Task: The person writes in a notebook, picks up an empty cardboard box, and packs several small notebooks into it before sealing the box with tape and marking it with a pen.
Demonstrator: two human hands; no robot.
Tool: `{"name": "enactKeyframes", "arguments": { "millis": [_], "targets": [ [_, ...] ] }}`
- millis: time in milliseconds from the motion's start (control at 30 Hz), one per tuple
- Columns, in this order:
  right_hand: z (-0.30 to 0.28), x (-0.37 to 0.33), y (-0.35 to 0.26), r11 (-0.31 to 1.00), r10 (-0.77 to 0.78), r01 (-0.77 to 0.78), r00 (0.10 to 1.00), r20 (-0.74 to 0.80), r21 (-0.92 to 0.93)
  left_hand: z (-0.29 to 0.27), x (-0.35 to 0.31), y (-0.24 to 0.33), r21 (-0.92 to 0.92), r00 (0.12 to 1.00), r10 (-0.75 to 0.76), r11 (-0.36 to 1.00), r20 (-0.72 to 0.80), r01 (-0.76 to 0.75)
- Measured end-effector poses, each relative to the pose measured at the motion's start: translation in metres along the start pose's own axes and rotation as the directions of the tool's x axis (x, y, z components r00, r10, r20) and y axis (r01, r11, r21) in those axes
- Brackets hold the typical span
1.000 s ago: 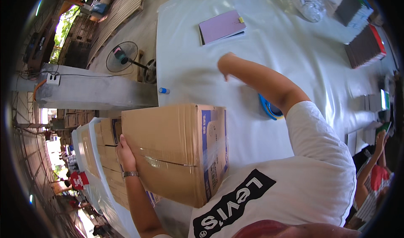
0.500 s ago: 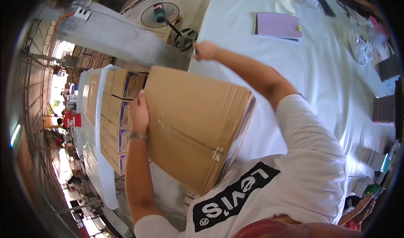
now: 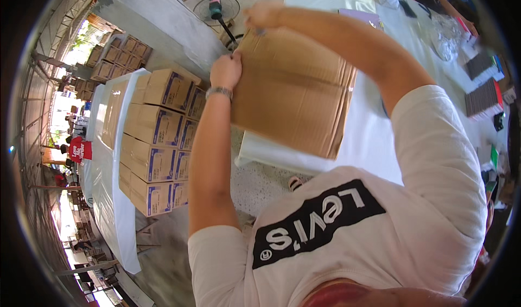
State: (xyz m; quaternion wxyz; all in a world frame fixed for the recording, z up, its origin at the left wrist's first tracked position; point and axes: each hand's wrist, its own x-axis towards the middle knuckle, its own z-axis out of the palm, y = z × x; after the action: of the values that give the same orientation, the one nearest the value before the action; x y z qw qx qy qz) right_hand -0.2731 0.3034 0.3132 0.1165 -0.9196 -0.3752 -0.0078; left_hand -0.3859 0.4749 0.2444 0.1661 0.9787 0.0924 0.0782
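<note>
A large brown cardboard box (image 3: 293, 90) lies tilted on the edge of the white-covered table, its flat face with a seam turned up toward me. My left hand (image 3: 227, 71), with a metal-banded watch (image 3: 219, 93) on the wrist, grips the box's left edge. My right hand (image 3: 264, 15) is at the box's far corner, fingers curled and blurred. A small greyish bit shows under it, but I cannot make out what it holds.
Several cartons with blue-printed labels (image 3: 163, 128) are stacked at left beside another white-covered table (image 3: 116, 198). A standing fan (image 3: 216, 8) and a concrete pillar (image 3: 163, 25) are beyond. A purple folder (image 3: 361, 17), clear plastic wrap (image 3: 446, 36) and stacked books (image 3: 483, 98) lie on the table.
The box has shifted right and away from me, and its upper face has turned. My left hand moved with it along the edge. My right hand rose to the box's far corner.
</note>
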Motion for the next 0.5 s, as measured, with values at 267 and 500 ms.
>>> {"name": "enactKeyframes", "arguments": {
  "millis": [267,500],
  "targets": [
    [0.085,-0.22,0.157,0.72,0.654,-0.672,0.572,-0.494,0.175,-0.011,-0.024,-0.052,-0.721,0.791,0.265,0.628,0.552,0.293],
    [0.267,-0.328,0.119,0.464,0.839,-0.767,0.541,0.058,0.444,0.023,0.027,-0.055,-0.867,0.751,0.457,0.386,0.476,0.315]
  ]
}}
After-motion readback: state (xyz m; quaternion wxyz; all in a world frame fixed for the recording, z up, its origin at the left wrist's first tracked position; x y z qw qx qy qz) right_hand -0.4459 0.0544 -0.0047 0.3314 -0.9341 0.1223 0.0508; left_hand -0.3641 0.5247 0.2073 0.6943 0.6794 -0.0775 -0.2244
